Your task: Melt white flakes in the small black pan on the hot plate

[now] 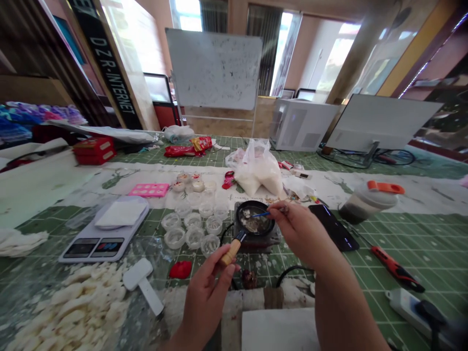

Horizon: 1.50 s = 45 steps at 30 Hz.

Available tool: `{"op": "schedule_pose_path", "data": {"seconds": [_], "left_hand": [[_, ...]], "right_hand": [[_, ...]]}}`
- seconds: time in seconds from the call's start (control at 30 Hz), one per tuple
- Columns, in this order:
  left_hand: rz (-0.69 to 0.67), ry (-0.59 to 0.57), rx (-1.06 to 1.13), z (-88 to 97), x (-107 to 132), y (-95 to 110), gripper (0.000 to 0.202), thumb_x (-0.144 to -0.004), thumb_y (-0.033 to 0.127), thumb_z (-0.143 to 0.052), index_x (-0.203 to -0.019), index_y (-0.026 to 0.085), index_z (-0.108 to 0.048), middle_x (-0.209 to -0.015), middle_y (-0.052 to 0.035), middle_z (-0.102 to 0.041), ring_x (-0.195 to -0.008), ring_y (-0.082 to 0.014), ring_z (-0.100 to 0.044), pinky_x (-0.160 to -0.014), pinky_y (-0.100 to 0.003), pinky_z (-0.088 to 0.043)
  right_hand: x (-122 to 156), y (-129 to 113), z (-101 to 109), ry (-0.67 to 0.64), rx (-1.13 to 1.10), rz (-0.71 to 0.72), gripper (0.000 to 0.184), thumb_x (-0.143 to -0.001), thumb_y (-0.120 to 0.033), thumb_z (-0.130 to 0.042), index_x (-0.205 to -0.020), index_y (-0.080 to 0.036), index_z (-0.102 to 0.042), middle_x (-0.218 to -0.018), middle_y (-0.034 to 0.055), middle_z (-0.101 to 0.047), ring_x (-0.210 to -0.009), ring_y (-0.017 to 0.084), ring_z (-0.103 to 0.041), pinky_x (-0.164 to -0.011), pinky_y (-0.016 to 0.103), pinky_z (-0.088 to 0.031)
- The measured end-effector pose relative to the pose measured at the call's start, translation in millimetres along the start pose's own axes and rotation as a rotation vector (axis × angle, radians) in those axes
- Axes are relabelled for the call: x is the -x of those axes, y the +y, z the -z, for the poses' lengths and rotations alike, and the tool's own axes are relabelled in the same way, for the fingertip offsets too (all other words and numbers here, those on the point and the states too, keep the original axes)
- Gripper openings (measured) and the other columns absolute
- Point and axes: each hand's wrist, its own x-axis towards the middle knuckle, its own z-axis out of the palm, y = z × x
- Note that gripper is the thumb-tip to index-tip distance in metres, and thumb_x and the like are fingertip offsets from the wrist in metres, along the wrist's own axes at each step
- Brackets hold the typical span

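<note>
A small black pan [255, 220] with melting white bits in it sits on a small dark heater [258, 241] near the table's middle. My left hand [208, 287] is closed on the pan's wooden handle [231, 251]. My right hand [298, 229] pinches a thin blue stick [260, 214] whose tip reaches into the pan. Several small clear cups [193, 224] stand just left of the pan on the green cutting mat [402, 253].
A digital scale [104, 229] and white wax flakes [80, 302] with a white scoop [142, 285] lie at left. A plastic bag of white grains [258, 170], a phone [332, 226], a lidded cup [369, 200], a red cutter [397, 268] and a power strip [420, 309] lie right.
</note>
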Motion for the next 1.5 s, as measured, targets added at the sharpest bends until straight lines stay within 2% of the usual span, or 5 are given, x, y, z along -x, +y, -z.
{"op": "schedule_pose_path", "data": {"seconds": [0.27,0.43,0.63,0.8,1.5], "left_hand": [[0.007,0.005,-0.010,0.2,-0.2,2.1,0.038,-0.079,0.033,-0.056,-0.115,0.021,-0.055,-0.107,-0.0079,-0.065,-0.084,-0.0164,-0.065,-0.080,-0.027,-0.051],[0.009,-0.004,-0.007,0.2,-0.4,1.7,0.038,-0.079,0.033,-0.056,-0.114,0.020,-0.055,-0.109,-0.0096,-0.064,-0.085,-0.0169,-0.065,-0.081,-0.028,-0.052],[0.016,0.006,-0.001,-0.3,-0.1,1.0,0.039,-0.079,0.033,-0.057,-0.115,0.021,-0.055,-0.107,-0.0083,-0.065,-0.084,-0.0168,-0.065,-0.079,-0.027,-0.052],[0.009,-0.013,-0.016,0.3,-0.2,1.0,0.038,-0.079,0.032,-0.056,-0.115,0.020,-0.054,-0.109,-0.0094,-0.064,-0.085,-0.0165,-0.065,-0.081,-0.027,-0.051],[0.006,-0.016,-0.034,0.1,0.1,-0.1,0.038,-0.080,0.032,-0.056,-0.116,0.020,-0.054,-0.107,-0.0090,-0.065,-0.086,-0.0161,-0.064,-0.082,-0.027,-0.050]], "right_hand": [[1.5,-4.8,-2.7,-0.053,-0.056,0.088,0.024,-0.088,-0.030,-0.037,-0.087,-0.022,-0.059,-0.085,0.0013,-0.065,-0.083,0.016,-0.057,-0.080,0.029,-0.038],[-1.6,2.5,-1.0,0.047,0.047,-0.049,0.024,-0.086,-0.031,-0.039,-0.084,-0.020,-0.061,-0.078,0.0033,-0.066,-0.078,0.018,-0.059,-0.074,0.031,-0.039],[-1.2,-1.8,-2.1,-0.040,-0.037,0.062,0.024,-0.088,-0.030,-0.037,-0.086,-0.022,-0.060,-0.083,0.0017,-0.066,-0.083,0.016,-0.058,-0.078,0.029,-0.038],[-1.9,6.7,0.6,0.050,0.060,-0.082,0.022,-0.086,-0.032,-0.040,-0.082,-0.021,-0.059,-0.075,0.0019,-0.066,-0.078,0.019,-0.059,-0.076,0.032,-0.038],[-1.0,10.1,3.2,0.041,0.033,-0.073,0.023,-0.086,-0.035,-0.040,-0.080,-0.022,-0.059,-0.075,0.0006,-0.066,-0.074,0.018,-0.060,-0.071,0.029,-0.039]]}}
